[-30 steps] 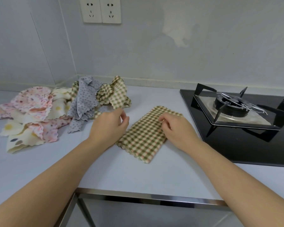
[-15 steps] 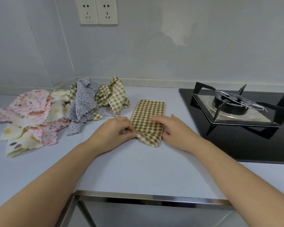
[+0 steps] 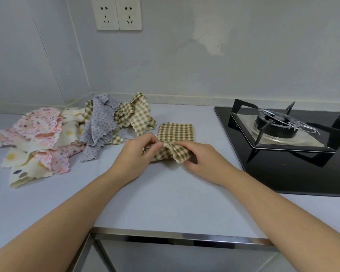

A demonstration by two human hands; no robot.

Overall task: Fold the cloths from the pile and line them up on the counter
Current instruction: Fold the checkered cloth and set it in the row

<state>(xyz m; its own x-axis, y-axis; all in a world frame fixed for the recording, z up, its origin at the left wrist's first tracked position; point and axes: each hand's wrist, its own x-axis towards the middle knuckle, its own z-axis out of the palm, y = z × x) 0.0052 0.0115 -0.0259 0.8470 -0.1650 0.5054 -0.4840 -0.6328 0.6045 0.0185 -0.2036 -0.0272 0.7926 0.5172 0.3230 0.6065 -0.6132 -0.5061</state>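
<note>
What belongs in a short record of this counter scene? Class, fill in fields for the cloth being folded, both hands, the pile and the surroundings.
Cloth being folded: green checked cloth, far part flat on the counter, near edge lifted
Left hand: pinches the near edge's left end
Right hand: grips the near edge's right end
Pile: unfolded cloths left of the checked cloth, floral, dotted, grey, checked
Surroundings: gas stove at right; two wall sockets above

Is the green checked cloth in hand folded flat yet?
Partly folded. The green checked cloth lies flat at its far end; left hand and right hand pinch its raised near edge.
</note>
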